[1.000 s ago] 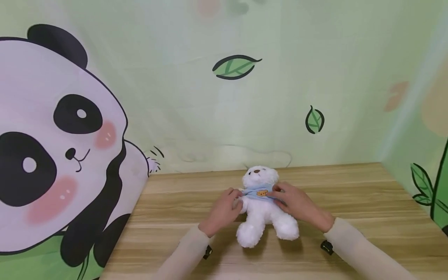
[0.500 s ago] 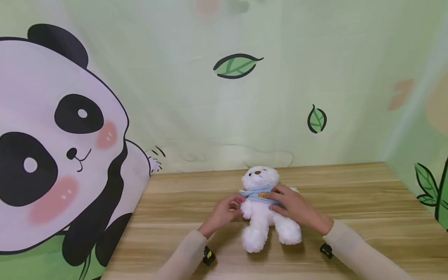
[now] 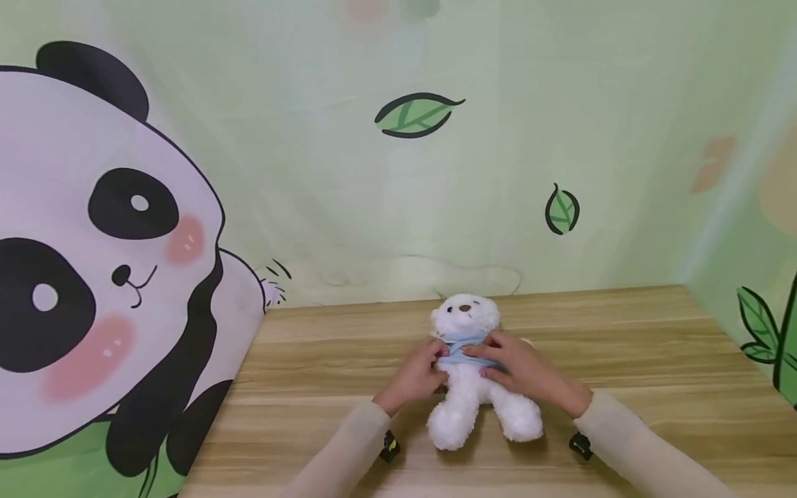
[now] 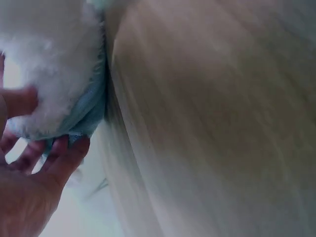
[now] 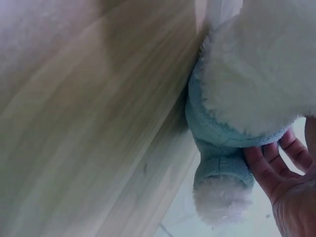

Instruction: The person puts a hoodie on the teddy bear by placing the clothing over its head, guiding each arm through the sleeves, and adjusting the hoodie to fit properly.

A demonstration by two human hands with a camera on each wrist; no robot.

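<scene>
A white plush teddy bear lies on its back on the table, head toward the wall and legs toward me. It wears a light blue shirt; fingers cover most of the yellow patch on its front. My left hand holds the shirt at the bear's side, thumb against the white fur below. In the left wrist view, its bent fingertips touch the blue cloth. On the other side, my right hand grips the shirt, fingers over the chest and thumb lower down. The right wrist view shows a sleeved bear arm beside those fingers.
The wood-grain table reaches back to a green wall cloth printed with leaves. A large printed panda fills the left side. Small black devices sit under both wrists.
My left hand shifted down the bear's side, then moved back up and inward onto the shirt. The right hand stayed on the shirt. The bear's legs shifted slightly right and toward me.
</scene>
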